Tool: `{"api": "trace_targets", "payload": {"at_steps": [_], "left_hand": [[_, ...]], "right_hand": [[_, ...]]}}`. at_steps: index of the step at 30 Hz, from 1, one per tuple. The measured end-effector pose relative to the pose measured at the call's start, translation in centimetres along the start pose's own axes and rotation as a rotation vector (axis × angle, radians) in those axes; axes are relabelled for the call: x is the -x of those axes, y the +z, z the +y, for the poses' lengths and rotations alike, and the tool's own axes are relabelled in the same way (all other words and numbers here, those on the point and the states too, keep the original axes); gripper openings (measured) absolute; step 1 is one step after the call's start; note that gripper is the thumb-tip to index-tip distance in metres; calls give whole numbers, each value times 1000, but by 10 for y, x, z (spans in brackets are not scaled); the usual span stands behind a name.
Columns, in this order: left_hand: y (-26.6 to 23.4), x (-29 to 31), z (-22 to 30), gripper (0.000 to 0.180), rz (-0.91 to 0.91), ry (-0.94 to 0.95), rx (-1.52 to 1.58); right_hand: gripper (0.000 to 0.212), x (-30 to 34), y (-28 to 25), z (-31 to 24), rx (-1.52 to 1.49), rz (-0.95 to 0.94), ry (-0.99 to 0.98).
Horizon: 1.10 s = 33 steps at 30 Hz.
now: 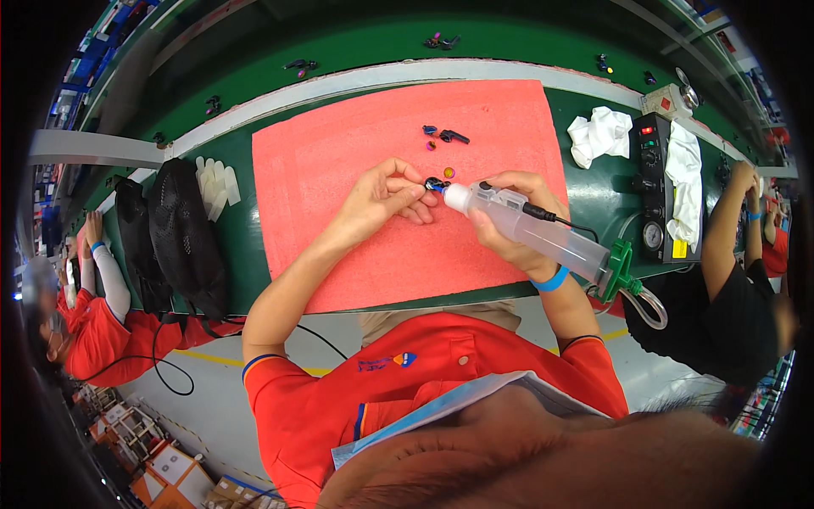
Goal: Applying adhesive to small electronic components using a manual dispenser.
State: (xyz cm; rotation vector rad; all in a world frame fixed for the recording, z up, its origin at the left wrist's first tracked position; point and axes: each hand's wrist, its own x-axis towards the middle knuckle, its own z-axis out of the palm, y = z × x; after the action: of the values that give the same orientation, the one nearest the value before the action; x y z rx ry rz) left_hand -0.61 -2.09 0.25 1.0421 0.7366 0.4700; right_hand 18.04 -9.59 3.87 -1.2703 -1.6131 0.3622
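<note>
Over a pink foam mat (331, 187), my left hand (392, 197) pinches a small dark, shiny part (435, 184) between thumb and fingers. My right hand (513, 222) is wrapped round a translucent dispensing syringe (560, 242), tilted so its white tip end meets or nearly meets the dark part. A green cap (621, 270) with a clear hose closes the syringe's rear end. Beyond my hands a round gold-and-purple piece (449, 172) lies on the mat. Farther off are a black elongated part (455, 137), a small blue-black piece (430, 131) and a small purple piece (432, 146).
A black control box (651, 182) with a gauge and white cloth (683, 187) stands at right, near a crumpled white cloth (600, 136). Black mesh bags (186, 229) and pale finger cots (219, 185) lie left. Small parts (441, 41) sit on the green belt behind. Co-workers flank me.
</note>
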Motion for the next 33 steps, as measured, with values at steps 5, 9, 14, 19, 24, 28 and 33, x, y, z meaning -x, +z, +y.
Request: {"api": "trace_targets", "payload": {"at_steps": [5,9,14,19,24,28,33], "left_hand": [[-1,1,0,15,2,10,-20],[0,0,2,19,0,-6,-36],[0,0,1,20,-18,-13,-28],[-5,5,10,18,-94,126,-34],[-8,1,5,16,16,66,-186],[-5,2,5,18,32,59,-135],[-5,1,4,18,55,47,-149]], "right_hand": [[36,1,1,4,-60,21,-72],[38,1,-3,5,-98,-10,-115],[37,3,-6,6,-112,16,-188],[38,6,-7,12,-167,114,-227],[41,10,-10,15,-268,112,-121],[38,8,-6,14,-275,44,-98],[33,4,-4,8,-201,-7,-103]]}}
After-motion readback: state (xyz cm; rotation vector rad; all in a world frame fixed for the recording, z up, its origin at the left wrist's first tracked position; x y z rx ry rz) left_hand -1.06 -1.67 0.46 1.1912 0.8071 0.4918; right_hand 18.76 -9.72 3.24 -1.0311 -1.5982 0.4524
